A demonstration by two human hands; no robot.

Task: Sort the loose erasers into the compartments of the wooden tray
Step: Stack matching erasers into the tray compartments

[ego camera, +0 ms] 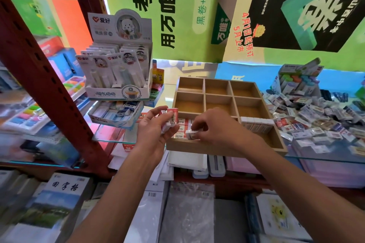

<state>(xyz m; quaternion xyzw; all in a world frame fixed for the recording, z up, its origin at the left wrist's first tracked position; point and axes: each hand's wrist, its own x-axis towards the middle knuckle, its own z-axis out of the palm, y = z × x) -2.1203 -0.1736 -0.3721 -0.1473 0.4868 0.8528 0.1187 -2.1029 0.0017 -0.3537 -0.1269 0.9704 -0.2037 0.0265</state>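
Head view: a few erasers (170, 119) are gripped in the left hand (156, 126), and one eraser (191, 134) is pinched by the right hand (215, 126) over the tray's (217, 150) near-left compartment, already partly filled. A row (256, 122) stands near right; six far compartments are empty. A large pile (316, 118) remains on the right. "2B" is read on labels.

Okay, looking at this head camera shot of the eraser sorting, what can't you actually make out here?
- Near middle compartment of the wooden tray: the right hand covers it, so its contents are hidden.
- Erasers held in the left hand: the fingers hide part of the stack, so no count.
- Loose eraser pile: cut off by the right edge; labels too small to read.
- Shelves at far left: blurred.
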